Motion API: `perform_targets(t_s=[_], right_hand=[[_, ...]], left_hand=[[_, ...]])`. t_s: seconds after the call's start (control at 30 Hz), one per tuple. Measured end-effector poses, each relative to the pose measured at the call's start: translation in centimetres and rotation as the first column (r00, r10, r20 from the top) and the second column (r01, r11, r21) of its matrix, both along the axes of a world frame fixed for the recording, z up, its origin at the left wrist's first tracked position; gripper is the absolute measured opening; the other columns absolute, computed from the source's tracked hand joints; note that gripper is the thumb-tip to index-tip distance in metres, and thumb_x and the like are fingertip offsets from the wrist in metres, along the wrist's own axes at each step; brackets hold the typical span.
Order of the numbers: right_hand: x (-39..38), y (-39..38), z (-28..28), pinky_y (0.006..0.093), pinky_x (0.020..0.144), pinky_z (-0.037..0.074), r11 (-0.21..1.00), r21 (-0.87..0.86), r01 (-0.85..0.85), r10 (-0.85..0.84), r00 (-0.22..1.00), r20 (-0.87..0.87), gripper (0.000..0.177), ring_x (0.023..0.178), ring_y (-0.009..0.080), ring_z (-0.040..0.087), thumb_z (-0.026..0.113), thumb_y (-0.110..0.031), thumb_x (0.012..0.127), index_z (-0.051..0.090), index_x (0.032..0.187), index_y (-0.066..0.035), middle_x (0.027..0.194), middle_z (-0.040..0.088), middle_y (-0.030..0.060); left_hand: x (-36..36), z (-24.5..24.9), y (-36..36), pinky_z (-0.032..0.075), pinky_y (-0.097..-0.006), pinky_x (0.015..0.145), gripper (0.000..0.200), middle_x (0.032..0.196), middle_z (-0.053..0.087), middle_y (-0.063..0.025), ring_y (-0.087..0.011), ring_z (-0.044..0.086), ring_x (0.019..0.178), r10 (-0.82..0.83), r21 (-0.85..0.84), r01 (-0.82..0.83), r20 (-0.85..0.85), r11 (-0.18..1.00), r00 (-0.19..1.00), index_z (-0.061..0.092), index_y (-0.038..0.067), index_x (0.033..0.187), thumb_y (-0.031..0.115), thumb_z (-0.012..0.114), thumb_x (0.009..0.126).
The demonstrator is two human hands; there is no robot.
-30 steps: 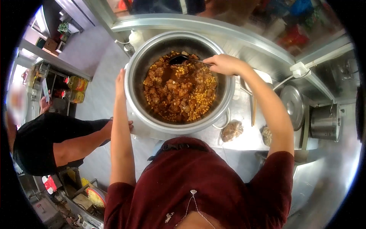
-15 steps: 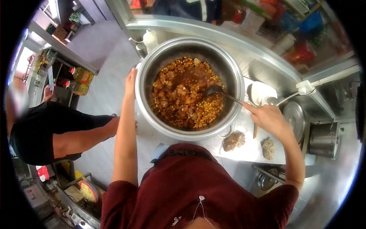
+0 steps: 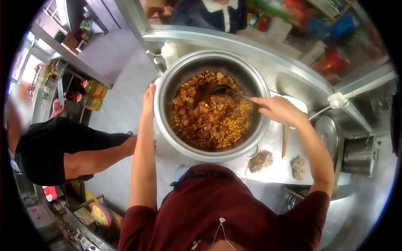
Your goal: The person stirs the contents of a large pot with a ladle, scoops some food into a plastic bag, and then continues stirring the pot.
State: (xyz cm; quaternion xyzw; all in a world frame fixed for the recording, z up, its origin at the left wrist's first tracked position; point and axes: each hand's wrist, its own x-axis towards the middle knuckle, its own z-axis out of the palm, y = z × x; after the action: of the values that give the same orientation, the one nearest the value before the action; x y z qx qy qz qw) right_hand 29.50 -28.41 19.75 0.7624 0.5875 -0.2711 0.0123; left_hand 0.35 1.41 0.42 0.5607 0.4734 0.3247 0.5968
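Both hands work at the big steel pot (image 3: 250,138), which stands on the metal counter (image 3: 121,104) straight in front of the person. Their left hand (image 3: 148,98) lies flat with fingers stretched out against the pot's outer wall at nine o'clock, gripping nothing. Their right hand (image 3: 274,109) hangs over the rim at three o'clock, clenched round the thin handle of a ladle (image 3: 217,88). The handle slants up and leftward, and the dark bowl of the ladle sits in the stew (image 3: 209,119) at about twelve o'clock, near the far wall. The stew is brown chunks in sauce, with yellow corn kernels thickest from four to six o'clock.

From the pot, a white squeeze bottle (image 3: 169,52) stands just beside the rim at eleven o'clock. A pair of chopsticks (image 3: 286,142) lies at four o'clock, and near them are two bagged lumps (image 3: 260,161). Farther out at three o'clock are a round lid (image 3: 326,131) and a small steel pot (image 3: 359,157). At nine o'clock, a co-worker in black (image 3: 42,150) leans a forearm on the counter and holds up a phone (image 3: 60,92).
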Motion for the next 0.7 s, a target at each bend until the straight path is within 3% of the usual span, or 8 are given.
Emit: perform_targets(t_s=[0.17, 0.3, 0.4, 0.5, 0.6, 0.7], right_hand=[[-0.1, -4.6, 2.6, 0.0387, 0.064, 0.047, 0.992, -0.124, 0.033, -0.012, 0.987, 0.161, 0.042, 0.062, 0.025, 0.058, 0.053, -0.018, 0.085, 0.05, 0.127, -0.022, 0.066, 0.06, 0.0125], [1.5, -5.3, 1.7, 0.0391, 0.06, 0.045, 0.997, 0.077, -0.007, -0.011, 0.973, 0.23, 0.042, 0.057, 0.0263, 0.055, 0.054, -0.017, 0.083, 0.052, 0.124, -0.025, 0.058, 0.054, 0.0115], [3.0, -5.0, -1.3, 0.0361, 0.055, 0.043, 0.965, 0.205, -0.166, 0.084, 0.931, 0.356, 0.044, 0.054, 0.0248, 0.052, 0.054, -0.012, 0.08, 0.054, 0.123, -0.021, 0.06, 0.055, 0.0121], [3.5, -5.1, -2.3, 0.04, 0.058, 0.046, 0.97, 0.175, -0.167, 0.107, 0.944, 0.312, 0.046, 0.054, 0.0264, 0.054, 0.054, -0.013, 0.081, 0.05, 0.126, -0.024, 0.056, 0.053, 0.0114], [2.2, -5.3, -1.1, 0.0398, 0.057, 0.047, 0.994, -0.035, -0.108, 0.113, 0.922, 0.371, 0.051, 0.055, 0.026, 0.056, 0.053, -0.01, 0.079, 0.048, 0.128, -0.023, 0.057, 0.054, 0.0108], [1.0, -6.5, -0.4, 0.038, 0.056, 0.048, 0.979, -0.066, -0.191, 0.2, 0.884, 0.422, 0.056, 0.057, 0.0254, 0.058, 0.051, -0.007, 0.078, 0.044, 0.132, -0.02, 0.059, 0.056, 0.01]], left_hand=[[0.0, -0.7, 0.5, 0.042, -0.0299, 0.086, 0.058, 0.106, 0.06, -0.0154, -0.0203, 0.056, 0.094, -0.001, -0.006, 0.001, -0.034, 1.0, 0.999, 0.052, -0.002, 0.121, 0.046, 0.039, 0.093], [0.4, 0.4, -0.4, 0.043, -0.0299, 0.084, 0.057, 0.105, 0.06, -0.0147, -0.0195, 0.057, 0.093, -0.003, -0.062, 0.004, 0.026, 0.998, 1.0, 0.051, -0.002, 0.122, 0.045, 0.039, 0.093], [0.4, -0.1, -0.1, 0.044, -0.0298, 0.083, 0.058, 0.104, 0.061, -0.0135, -0.0192, 0.057, 0.09, 0.054, 0.036, -0.053, -0.038, 0.998, 0.998, 0.051, -0.003, 0.121, 0.046, 0.039, 0.093], [0.4, 0.8, -0.6, 0.044, -0.0297, 0.082, 0.059, 0.102, 0.061, -0.0123, -0.0187, 0.057, 0.089, 0.041, -0.008, -0.042, -0.058, 0.999, 0.997, 0.051, -0.005, 0.12, 0.046, 0.039, 0.093], [-0.1, 0.2, -0.1, 0.043, -0.0293, 0.082, 0.059, 0.103, 0.06, -0.0121, -0.0175, 0.056, 0.091, -0.008, -0.002, 0.008, -0.009, 1.0, 1.0, 0.052, -0.006, 0.119, 0.046, 0.041, 0.093], [0.5, 0.9, -0.6, 0.043, -0.0292, 0.082, 0.058, 0.101, 0.06, -0.0114, -0.0164, 0.055, 0.09, 0.041, -0.025, -0.041, -0.007, 0.999, 0.999, 0.053, -0.005, 0.118, 0.046, 0.042, 0.092]])
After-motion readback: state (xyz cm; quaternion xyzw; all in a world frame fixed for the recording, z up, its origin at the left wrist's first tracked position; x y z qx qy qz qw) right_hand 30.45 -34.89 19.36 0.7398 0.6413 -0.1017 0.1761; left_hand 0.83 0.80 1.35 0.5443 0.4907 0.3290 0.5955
